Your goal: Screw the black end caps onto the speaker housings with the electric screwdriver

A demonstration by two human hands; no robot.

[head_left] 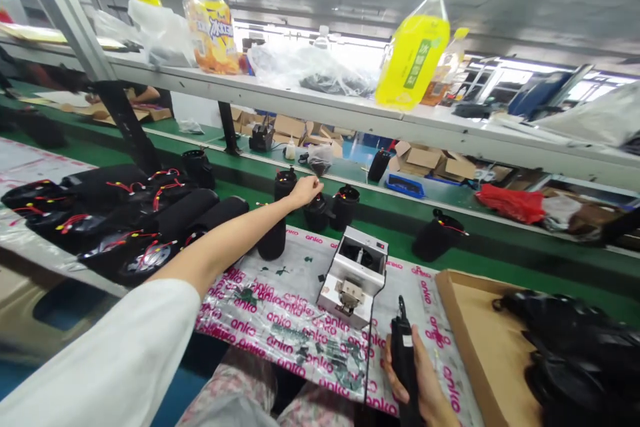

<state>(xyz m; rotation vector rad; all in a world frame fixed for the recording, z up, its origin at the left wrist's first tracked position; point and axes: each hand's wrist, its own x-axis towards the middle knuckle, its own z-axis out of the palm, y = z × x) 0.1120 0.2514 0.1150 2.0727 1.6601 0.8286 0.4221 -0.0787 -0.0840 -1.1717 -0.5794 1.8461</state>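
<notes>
My left hand (305,191) is stretched far forward over several black cylindrical housings at the back of the bench. Its fingers are curled together, and what they hold, if anything, is too small to make out. Right below it stands a black housing (316,215), with another black housing (345,208) to its right. Low on the right, my right hand (425,373) grips a black electric screwdriver (403,350), its tip pointing away from me. Between the hands sits a silver-white screw feeder (354,277) on the printed plastic sheet (295,330).
Several black housings (170,213) with red and yellow wires lie piled on the left. A cardboard tray (465,320) with black parts is at the right. Drink bottles (415,57) stand on the overhead shelf (300,95). One housing (437,235) stands apart, back right.
</notes>
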